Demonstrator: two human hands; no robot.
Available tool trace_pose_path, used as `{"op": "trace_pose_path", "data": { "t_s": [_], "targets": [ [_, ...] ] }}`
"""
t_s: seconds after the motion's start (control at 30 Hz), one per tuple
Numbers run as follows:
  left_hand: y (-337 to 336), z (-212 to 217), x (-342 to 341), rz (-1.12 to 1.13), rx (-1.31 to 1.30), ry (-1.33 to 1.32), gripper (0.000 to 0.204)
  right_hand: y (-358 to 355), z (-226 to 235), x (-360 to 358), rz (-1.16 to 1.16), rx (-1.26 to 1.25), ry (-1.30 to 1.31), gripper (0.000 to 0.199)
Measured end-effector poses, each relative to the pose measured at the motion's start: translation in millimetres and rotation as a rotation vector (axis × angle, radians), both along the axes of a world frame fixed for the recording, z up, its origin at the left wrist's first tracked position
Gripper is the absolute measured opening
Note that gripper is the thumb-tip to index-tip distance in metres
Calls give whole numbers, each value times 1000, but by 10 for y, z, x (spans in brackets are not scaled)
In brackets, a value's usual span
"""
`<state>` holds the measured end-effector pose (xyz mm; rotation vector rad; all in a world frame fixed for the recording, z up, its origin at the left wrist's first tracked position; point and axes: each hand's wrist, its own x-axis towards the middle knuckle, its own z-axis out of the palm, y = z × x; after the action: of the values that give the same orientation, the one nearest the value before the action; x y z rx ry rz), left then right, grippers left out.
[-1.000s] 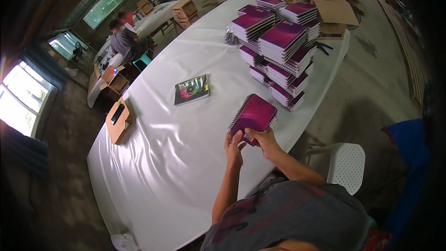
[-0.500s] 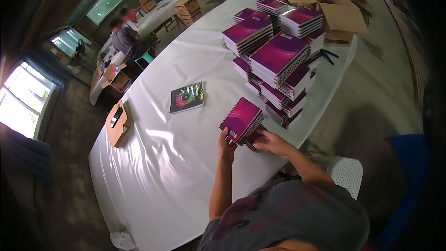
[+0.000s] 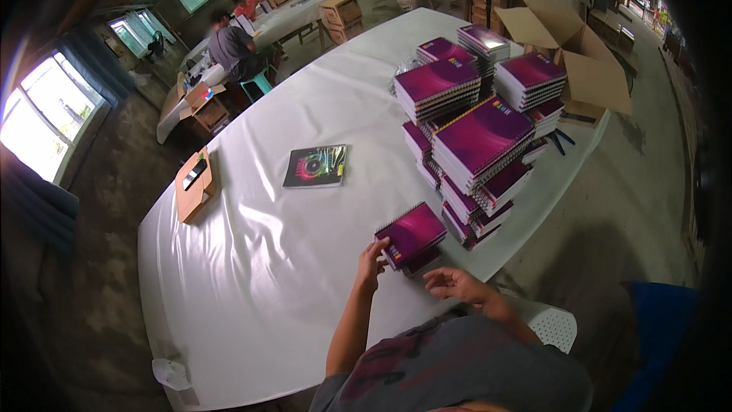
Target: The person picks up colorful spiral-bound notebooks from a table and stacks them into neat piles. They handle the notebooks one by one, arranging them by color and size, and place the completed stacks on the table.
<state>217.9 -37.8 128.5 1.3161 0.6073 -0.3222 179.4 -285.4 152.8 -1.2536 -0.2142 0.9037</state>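
Note:
A purple spiral notebook (image 3: 414, 232) is in front of me near the table's right edge, its near left corner gripped by my left hand (image 3: 370, 265). Beneath it part of another notebook (image 3: 423, 261) sticks out toward me. My right hand (image 3: 459, 287) is off the notebooks, just to their near right, with fingers apart and nothing in them. Beyond them rise tall stacks of matching purple notebooks (image 3: 482, 140), laid in alternating directions. To the left, a black notebook with a colourful round design (image 3: 316, 165) lies flat by itself.
A white sheet covers the table (image 3: 252, 282). An open cardboard box (image 3: 587, 69) stands behind the stacks, with dark-handled pliers (image 3: 563, 139) near the right edge. On the far left, a phone (image 3: 195, 173) rests on a cardboard piece (image 3: 200, 197). A person (image 3: 231, 52) sits at another table.
My right hand has let go of the notebooks and drawn back to the right. The notebook in my left hand has turned and sits lower over the other. The view has shifted.

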Motion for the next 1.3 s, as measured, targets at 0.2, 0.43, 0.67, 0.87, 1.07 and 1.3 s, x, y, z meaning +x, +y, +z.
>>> {"op": "trace_pose_path", "data": {
  "t_s": [0.2,0.43,0.67,0.87,1.07,1.3],
  "targets": [
    [-22,-72,-91,27,33,34,53,-85,-87,-30,34,-6,-24,38],
    [-155,153,-142,80,-135,-58,68,-313,-351,-175,-43,-43,-91,39],
    [77,-337,-457,271,-371,42,89,-678,-529,-311,-116,-83,-78,43],
    [12,-281,-708,428,-415,22,66,-787,-708,-353,-74,-32,-134,41],
    [68,-353,-983,391,-290,-10,55,-599,-670,-404,35,-201,-334,40],
    [351,-167,-1755,491,-349,-135,46,-214,-898,-911,169,-453,-579,43]
  ]
}}
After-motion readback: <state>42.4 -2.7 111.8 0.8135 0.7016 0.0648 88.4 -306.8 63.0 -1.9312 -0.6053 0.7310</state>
